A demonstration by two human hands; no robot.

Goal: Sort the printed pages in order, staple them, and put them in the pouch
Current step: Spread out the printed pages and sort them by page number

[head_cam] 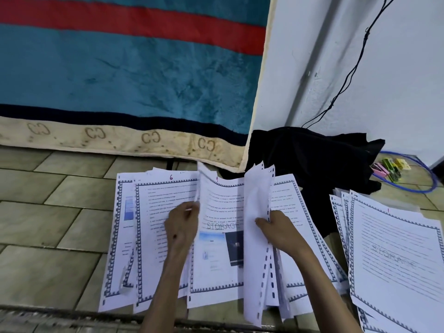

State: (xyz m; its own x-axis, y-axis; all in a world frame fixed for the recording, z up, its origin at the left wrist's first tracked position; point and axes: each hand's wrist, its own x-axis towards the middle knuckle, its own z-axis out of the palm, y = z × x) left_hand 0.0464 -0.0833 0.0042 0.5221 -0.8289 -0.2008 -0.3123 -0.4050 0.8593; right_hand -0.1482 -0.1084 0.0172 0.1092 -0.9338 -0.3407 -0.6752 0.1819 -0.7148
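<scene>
Pages [216,236] | left hand [180,227] pinching edge | right hand [278,229] apparently lifting sheets

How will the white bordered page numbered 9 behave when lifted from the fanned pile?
The white bordered page numbered 9 will probably flop: its top edge already curls. It looks light, as the left hand pinches one edge. Neighbouring fanned printed pages may slide along.

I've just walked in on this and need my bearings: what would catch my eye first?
Two hands leafing through fanned printed pages on the tiled floor: the left hand pinches one sheet's edge, and the right hand holds up several sheets. A second pile lies to the right. Behind hangs a teal blanket with a red stripe.
</scene>
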